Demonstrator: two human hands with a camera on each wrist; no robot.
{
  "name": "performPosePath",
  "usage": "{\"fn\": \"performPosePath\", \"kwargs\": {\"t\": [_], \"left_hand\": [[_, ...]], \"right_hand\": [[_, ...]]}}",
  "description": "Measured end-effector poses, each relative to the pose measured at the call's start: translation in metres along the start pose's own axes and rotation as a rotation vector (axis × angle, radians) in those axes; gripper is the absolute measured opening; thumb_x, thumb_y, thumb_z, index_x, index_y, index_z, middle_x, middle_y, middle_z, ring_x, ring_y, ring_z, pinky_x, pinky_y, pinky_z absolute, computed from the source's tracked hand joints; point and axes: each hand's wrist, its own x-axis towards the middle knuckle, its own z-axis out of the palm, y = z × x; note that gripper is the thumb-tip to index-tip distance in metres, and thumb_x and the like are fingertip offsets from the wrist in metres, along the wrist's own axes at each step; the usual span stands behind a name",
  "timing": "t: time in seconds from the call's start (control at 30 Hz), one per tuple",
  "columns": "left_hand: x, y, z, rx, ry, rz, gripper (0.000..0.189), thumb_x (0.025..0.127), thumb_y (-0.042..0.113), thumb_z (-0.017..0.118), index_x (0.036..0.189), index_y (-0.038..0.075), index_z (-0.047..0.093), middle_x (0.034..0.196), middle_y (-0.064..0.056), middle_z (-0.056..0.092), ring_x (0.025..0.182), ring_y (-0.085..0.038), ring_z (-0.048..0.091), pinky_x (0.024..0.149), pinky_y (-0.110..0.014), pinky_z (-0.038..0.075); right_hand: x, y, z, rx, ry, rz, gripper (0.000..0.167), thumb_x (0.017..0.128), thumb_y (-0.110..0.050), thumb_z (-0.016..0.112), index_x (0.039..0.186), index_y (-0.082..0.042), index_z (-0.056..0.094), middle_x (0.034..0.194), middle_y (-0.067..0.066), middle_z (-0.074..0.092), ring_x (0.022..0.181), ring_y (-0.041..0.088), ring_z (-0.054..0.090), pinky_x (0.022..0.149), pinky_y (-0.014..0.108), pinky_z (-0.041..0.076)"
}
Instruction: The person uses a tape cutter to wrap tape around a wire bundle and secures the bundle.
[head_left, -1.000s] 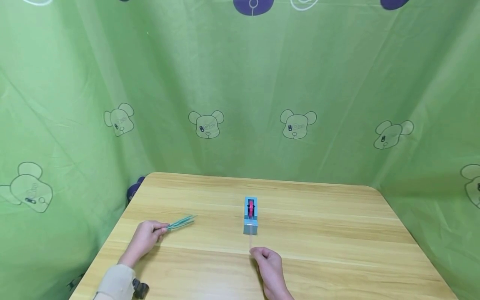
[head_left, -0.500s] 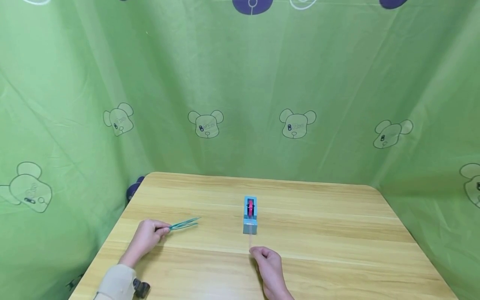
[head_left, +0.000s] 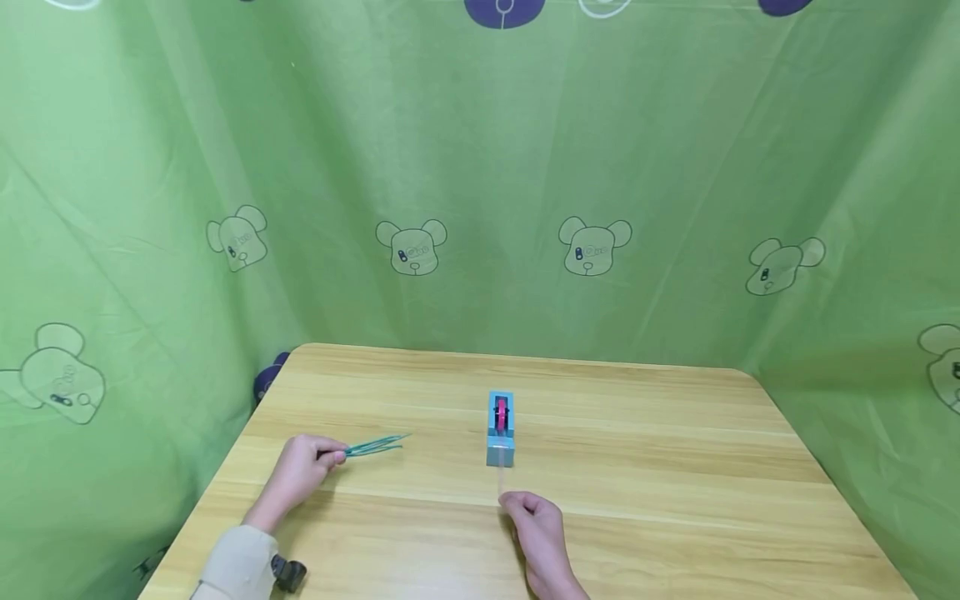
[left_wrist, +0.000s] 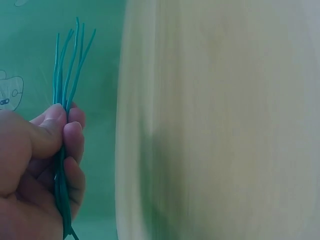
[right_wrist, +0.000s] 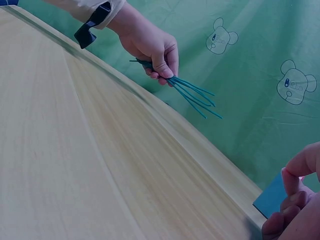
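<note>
A bundle of thin green wires (left_wrist: 61, 185) lies in the grip of my left hand (head_left: 300, 471), thumb pressed against the fingers. Its several loose ends (head_left: 375, 446) fan out to the right in the head view. My right hand (head_left: 536, 533) pinches the free end of a strip of clear tape (head_left: 501, 482). That strip runs back, stretched, to a blue tape dispenser (head_left: 500, 457) standing on the table. Inside the dispenser sits a pink roll core (head_left: 501, 414). In the right wrist view, the right hand's fingers partly cover the dispenser (right_wrist: 270, 197).
The wooden table (head_left: 675, 467) extends to both sides of the dispenser. Behind and beside it hangs a green curtain (head_left: 487, 167) with bear heads printed on it. A dark strap piece (head_left: 288, 573) sticks out beside the left sleeve (head_left: 238, 562).
My left hand has moved slightly right and away from me, carrying the wires toward the dispenser. The right hand and the stretched tape have stayed where they were.
</note>
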Motion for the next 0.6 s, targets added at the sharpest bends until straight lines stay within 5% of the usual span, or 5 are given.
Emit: {"fn": "performPosePath", "kwargs": {"t": [0.27, 0.6], "left_hand": [[-0.002, 0.006, 0.003, 0.007, -0.017, -0.003, 0.008, 0.087, 0.003, 0.073, 0.091, 0.007, 0.078, 0.083, -0.005, 0.072, 0.075, -0.011, 0.062, 0.071, -0.029, 0.053], [-0.003, 0.012, 0.01, -0.038, -0.054, 0.001, 0.011, 0.085, -0.001, 0.072, 0.091, 0.008, 0.077, 0.078, 0.004, 0.069, 0.072, -0.012, 0.059, 0.066, -0.027, 0.051]], "right_hand": [[-0.001, -0.003, 0.0, -0.03, 0.01, -0.001, 0.023, 0.09, -0.014, 0.066, 0.1, 0.007, 0.069, 0.089, 0.003, 0.058, 0.081, 0.018, 0.045, 0.067, 0.028, 0.039], [0.001, -0.003, 0.001, -0.042, 0.009, -0.005, 0.023, 0.091, -0.014, 0.066, 0.099, 0.006, 0.069, 0.088, 0.003, 0.057, 0.081, 0.018, 0.045, 0.068, 0.028, 0.039]]}}
